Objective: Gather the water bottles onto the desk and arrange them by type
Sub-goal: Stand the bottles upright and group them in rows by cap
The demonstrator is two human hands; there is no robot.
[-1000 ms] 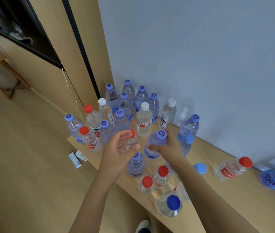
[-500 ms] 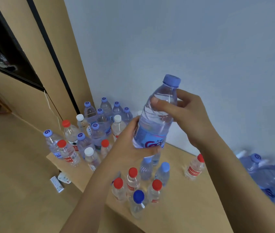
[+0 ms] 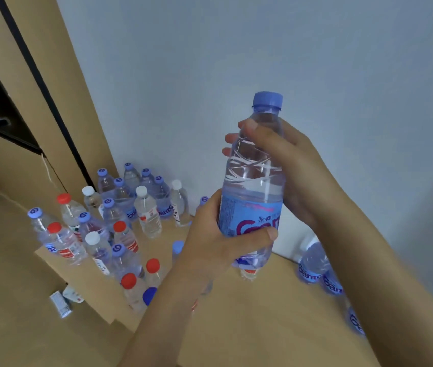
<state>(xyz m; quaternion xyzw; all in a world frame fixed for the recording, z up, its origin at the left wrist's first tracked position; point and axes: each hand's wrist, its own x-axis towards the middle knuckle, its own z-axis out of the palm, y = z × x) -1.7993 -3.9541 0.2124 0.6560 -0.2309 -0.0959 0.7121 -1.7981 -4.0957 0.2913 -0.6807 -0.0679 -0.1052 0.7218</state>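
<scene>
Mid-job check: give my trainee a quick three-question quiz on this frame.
1. True or false: the held bottle stands on the desk.
2. Which hand grips the bottle's blue label: A) left hand B) right hand?
3. What colour is the held bottle's cap?

Key: 1. False, it is lifted above the desk in both hands. 2. A. 3. Light blue.
</scene>
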